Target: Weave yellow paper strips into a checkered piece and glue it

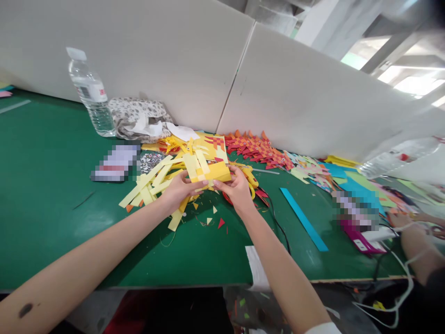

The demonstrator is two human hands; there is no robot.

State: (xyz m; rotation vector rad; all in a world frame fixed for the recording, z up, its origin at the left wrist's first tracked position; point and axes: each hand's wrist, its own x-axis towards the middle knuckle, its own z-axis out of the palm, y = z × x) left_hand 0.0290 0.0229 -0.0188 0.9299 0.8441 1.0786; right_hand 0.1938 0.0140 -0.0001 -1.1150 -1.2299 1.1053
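Between my two hands is a piece woven from yellow paper strips (219, 171), with pale strips sticking up from its left part. My left hand (180, 191) grips its left lower edge, fingers behind and thumb in front. On the right end, my right hand (238, 186) pinches it with the thumb along the lower edge. Loose pale yellow paper strips (149, 186) lie heaped beside and under my left hand. Just behind my right hand a yellow glue gun (251, 176) is partly hidden, its black cord running toward the table's front.
Red and orange woven paper fish (259, 150) are piled along the partition. A water bottle (91, 95), a blurred phone (116, 162) and a patterned cloth (139, 116) stand left. A blue strip (303, 219) lies right, near another person's arm (419, 248). Paper scraps dot the green table (139, 260).
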